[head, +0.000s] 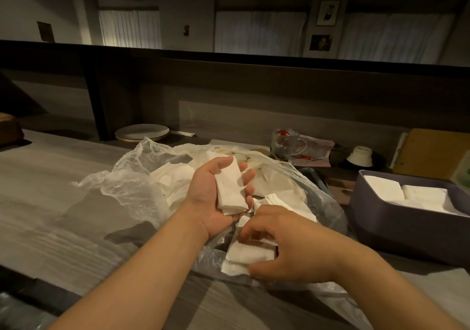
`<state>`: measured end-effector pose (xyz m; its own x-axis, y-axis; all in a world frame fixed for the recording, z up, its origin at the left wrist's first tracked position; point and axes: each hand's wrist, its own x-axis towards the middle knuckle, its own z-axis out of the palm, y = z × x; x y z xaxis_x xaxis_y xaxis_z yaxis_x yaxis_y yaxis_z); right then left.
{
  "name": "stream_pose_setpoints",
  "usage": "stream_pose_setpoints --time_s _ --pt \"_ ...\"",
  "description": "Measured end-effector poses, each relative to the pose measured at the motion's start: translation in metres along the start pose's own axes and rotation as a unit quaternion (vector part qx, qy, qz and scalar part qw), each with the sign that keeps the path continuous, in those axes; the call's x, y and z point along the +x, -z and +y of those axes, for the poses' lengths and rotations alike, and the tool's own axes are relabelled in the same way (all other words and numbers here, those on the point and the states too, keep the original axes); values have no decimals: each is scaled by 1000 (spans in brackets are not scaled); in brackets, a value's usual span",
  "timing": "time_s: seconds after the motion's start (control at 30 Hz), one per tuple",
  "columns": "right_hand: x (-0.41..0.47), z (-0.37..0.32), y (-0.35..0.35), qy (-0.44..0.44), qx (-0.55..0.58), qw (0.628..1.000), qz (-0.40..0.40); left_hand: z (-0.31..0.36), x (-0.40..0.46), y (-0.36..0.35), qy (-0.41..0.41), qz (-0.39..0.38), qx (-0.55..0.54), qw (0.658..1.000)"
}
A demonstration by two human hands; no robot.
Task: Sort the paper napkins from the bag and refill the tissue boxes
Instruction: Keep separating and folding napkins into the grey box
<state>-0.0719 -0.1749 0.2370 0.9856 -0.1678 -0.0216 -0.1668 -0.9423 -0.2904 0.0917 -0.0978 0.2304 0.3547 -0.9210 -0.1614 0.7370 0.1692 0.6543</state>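
Note:
A clear plastic bag (pixel 127 184) lies open on the wooden counter, full of loose white paper napkins (pixel 175 174). My left hand (pixel 211 192) is palm up over the bag and holds a small stack of folded napkins (pixel 230 189), fingers curled round its far edge. Nearer to me, my right hand (pixel 284 243) is palm down and pinches another folded napkin (pixel 250 254) at the bag's near edge. A purple tissue box (pixel 396 225) stands open at the right, with white napkins (pixel 407 195) stacked inside.
White plates (pixel 141 131) sit at the back of the counter. A glass mug (pixel 286 144), papers and a small white bowl (pixel 361 155) crowd the back right, beside a brown cardboard box (pixel 432 154). A dark partition rises behind the counter.

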Motion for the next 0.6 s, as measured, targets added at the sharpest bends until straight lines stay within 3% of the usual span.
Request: stream_pose_setpoints --time_s 0.23,0.6 --pt "0 1 2 -24 70 997 36 1 -1 0 3 11 5 1000" --pt "1 1 9 -41 -18 994 -98 2 0 0 1 19 8 1000"
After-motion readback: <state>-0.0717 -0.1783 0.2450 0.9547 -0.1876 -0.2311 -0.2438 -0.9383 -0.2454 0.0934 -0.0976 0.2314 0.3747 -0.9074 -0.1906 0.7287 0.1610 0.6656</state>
